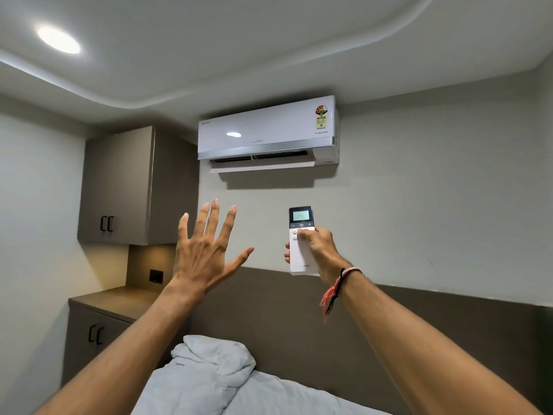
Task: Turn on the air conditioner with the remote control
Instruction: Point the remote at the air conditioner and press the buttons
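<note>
One white, glossy, box-shaped wall air conditioner [267,131] sits high on the pale wall, with a silver strip along its lower edge, its flap tilted open under a dark slot, and one colourful sticker at the top right corner. One slim white rectangular plastic remote control [300,239] is held up below it, upright, dark top section with a small lit screen reading 24. The right hand [318,245] has its grip closed around the remote, thumb resting on the round buttons just under the screen, fingertips peeking round the left edge. One braided thread band with red and black loose ends wraps that wrist [341,283]. The left hand [205,250] holds nothing, all five fingers spread wide, back of the hand facing the camera.

Two matte taupe cabinets: an upper one [119,187] and a lower one [89,336], each with two dark handles. One round ceiling light [58,40], one crumpled white pillow [212,360] on the bed, against a padded brown headboard [299,319].
</note>
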A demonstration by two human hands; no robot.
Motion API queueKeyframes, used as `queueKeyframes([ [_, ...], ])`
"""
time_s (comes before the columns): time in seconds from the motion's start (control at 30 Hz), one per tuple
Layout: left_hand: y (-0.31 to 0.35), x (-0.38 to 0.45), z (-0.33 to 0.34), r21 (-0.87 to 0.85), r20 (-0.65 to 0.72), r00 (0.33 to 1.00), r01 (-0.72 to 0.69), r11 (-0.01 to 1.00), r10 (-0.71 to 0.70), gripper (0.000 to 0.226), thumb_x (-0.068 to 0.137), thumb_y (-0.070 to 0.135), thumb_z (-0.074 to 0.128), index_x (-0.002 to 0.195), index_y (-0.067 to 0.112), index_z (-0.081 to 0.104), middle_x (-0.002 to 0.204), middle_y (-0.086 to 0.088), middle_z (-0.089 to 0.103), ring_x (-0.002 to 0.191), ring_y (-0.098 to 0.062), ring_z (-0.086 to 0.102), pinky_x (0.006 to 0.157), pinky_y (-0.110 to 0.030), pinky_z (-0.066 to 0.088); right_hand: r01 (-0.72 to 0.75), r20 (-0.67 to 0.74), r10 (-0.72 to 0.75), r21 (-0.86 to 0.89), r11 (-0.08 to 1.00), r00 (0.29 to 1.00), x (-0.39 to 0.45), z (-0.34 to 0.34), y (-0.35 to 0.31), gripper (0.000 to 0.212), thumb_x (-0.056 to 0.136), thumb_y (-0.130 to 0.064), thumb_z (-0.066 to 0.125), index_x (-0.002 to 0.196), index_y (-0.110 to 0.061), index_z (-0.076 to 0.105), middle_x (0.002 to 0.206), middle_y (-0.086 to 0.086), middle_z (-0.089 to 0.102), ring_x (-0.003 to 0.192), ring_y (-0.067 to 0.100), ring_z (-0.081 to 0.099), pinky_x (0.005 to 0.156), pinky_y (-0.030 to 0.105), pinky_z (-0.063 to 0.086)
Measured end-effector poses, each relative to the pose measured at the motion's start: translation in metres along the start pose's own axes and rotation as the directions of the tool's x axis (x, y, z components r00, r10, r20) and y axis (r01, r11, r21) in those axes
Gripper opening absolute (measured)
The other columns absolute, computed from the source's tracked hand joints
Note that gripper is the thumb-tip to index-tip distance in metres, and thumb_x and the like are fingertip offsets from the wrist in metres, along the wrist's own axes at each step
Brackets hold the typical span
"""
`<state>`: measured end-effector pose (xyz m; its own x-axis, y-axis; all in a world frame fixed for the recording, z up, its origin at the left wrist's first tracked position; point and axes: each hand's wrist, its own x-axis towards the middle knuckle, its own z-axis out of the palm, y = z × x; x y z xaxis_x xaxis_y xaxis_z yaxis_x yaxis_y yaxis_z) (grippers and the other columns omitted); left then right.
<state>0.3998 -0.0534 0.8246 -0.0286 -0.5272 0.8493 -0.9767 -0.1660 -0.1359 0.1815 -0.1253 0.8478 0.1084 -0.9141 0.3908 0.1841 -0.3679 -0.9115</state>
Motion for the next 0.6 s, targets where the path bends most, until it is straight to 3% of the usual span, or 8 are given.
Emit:
queueKeyframes([
  [0.3,0.005,-0.002,0.005,-0.007,-0.010,1.000,-0.001,1.000,0.001,0.097,0.084,0.082,0.008,0.162,0.024,0.017,0.168,-0.018,0.021,0.154,-0.036,0.024,0.122,-0.066,0.020,-0.006,0.028,0.005,0.009,1.000,1.000,-0.010,-0.003,0.001,0.018,0.098,-0.007,0.051,0.114,-0.001,0.054,0.089,0.025,0.070,0.059,0.033,0.067,0.047,0.032,0.060],
  [0.6,0.007,-0.006,0.003,-0.017,-0.015,1.000,-0.015,1.000,0.015,0.096,0.085,0.081,0.013,0.161,0.023,0.021,0.167,-0.018,0.023,0.153,-0.036,0.027,0.121,-0.067,0.021,0.010,0.035,-0.010,-0.006,1.000,0.999,-0.012,-0.001,0.004,0.028,0.097,-0.006,0.047,0.124,0.001,0.051,0.087,0.025,0.069,0.057,0.034,0.066,0.051,0.034,0.060],
])
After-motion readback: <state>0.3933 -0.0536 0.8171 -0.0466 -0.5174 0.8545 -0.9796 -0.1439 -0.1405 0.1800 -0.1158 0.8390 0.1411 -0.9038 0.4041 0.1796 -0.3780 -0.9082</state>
